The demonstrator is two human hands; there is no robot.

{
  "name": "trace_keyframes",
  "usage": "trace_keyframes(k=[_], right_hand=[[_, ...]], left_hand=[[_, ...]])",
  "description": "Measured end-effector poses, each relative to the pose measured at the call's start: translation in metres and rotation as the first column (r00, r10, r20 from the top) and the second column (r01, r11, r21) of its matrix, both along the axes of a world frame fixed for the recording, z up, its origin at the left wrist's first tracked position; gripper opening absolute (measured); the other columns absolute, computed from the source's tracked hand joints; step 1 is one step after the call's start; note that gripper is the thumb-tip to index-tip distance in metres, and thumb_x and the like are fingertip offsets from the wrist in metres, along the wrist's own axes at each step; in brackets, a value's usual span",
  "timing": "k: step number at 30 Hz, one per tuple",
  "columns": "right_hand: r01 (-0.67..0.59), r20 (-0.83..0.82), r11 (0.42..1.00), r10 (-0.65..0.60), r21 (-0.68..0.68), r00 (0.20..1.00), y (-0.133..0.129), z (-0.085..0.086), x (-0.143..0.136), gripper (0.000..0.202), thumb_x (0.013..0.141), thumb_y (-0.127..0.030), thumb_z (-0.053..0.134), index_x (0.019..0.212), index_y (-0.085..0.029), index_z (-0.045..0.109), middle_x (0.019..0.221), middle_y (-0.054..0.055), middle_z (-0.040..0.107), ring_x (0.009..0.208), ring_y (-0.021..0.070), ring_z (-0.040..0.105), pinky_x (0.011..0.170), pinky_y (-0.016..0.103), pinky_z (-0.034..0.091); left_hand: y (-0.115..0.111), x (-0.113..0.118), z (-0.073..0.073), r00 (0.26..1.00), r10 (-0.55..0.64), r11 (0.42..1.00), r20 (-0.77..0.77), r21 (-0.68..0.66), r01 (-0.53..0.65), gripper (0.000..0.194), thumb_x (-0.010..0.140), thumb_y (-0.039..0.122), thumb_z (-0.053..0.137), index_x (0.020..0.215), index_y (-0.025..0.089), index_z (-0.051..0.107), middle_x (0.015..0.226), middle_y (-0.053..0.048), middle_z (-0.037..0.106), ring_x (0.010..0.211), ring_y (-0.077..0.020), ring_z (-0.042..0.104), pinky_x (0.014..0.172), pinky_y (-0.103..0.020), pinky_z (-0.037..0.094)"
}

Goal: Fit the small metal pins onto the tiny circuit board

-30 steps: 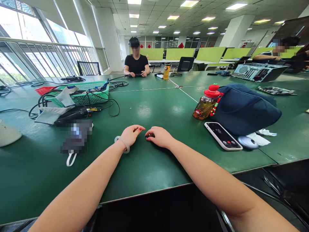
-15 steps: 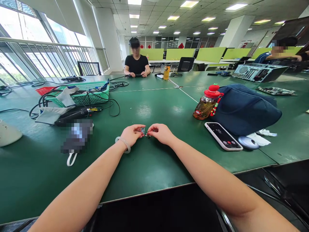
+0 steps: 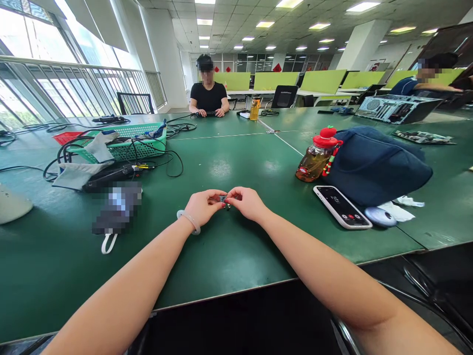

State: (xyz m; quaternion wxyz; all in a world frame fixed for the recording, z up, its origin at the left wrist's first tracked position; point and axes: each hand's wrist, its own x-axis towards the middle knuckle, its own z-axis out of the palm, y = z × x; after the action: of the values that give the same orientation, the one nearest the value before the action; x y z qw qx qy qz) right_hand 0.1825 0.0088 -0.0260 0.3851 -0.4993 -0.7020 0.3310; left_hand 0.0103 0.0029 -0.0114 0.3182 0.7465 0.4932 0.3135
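Note:
Over the green table (image 3: 221, 256), my left hand (image 3: 204, 206) pinches a small circuit board (image 3: 222, 198), which is mostly covered by the fingers. A pale bracelet (image 3: 189, 222) circles the left wrist. My right hand (image 3: 247, 203) meets the left one at the fingertips, with thumb and forefinger closed at the board's right side. Small metallic bits (image 3: 228, 207) show just under the right fingertips; they are too small to make out, and whether the right fingers grip them or the board's edge is unclear.
A green basket (image 3: 148, 145) with cables and gloves lies at left, a dark pouch (image 3: 120, 207) nearer. Right are a red-lidded bottle (image 3: 314, 158), a navy bag (image 3: 373, 162) and a phone (image 3: 342, 207). Across the table sits a person (image 3: 209, 96); an open computer case (image 3: 397, 108) stands far right.
My two hands have come together; the left fingertips moved slightly right and now touch the right ones. Less of the small board shows between them.

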Motion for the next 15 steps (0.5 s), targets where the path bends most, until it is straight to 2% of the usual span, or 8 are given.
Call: trace_keyframes(k=[7,13,15], right_hand=[[-0.009,0.093,0.992,-0.003,0.125,0.996,-0.0042,0.0022,-0.0017,0.009,0.073,-0.026,0.060,0.072,-0.018,0.064,0.063,-0.003,0.059,0.054,0.0076,0.046,0.056,0.020,0.036],[-0.043,0.118,0.987,0.025,0.152,0.993,-0.0062,0.0040,-0.0009,0.009,0.075,-0.024,0.059,0.076,-0.018,0.066,0.066,-0.002,0.060,0.056,0.0079,0.047,0.058,0.021,0.036],[-0.075,0.171,0.981,0.044,0.181,0.984,-0.0074,0.0052,-0.0010,0.008,0.075,-0.023,0.060,0.075,-0.018,0.066,0.068,-0.002,0.059,0.059,0.0081,0.047,0.059,0.021,0.036]], left_hand=[[-0.0015,0.0000,0.0028,1.000,0.010,0.998,-0.004,0.066,-0.010,0.031,0.068,0.026,0.063,0.099,0.020,0.063,0.078,-0.002,0.064,0.070,-0.0141,0.062,0.075,-0.031,0.051],[-0.0025,0.0003,0.0011,0.997,-0.062,0.997,0.040,0.053,0.059,0.036,0.068,0.026,0.061,0.103,0.019,0.059,0.071,0.001,0.058,0.064,-0.0118,0.057,0.068,-0.027,0.050],[-0.0025,0.0000,0.0001,0.997,-0.081,0.996,0.001,0.048,0.080,0.039,0.068,0.025,0.060,0.106,0.019,0.056,0.069,0.002,0.057,0.062,-0.0120,0.057,0.066,-0.026,0.049]])
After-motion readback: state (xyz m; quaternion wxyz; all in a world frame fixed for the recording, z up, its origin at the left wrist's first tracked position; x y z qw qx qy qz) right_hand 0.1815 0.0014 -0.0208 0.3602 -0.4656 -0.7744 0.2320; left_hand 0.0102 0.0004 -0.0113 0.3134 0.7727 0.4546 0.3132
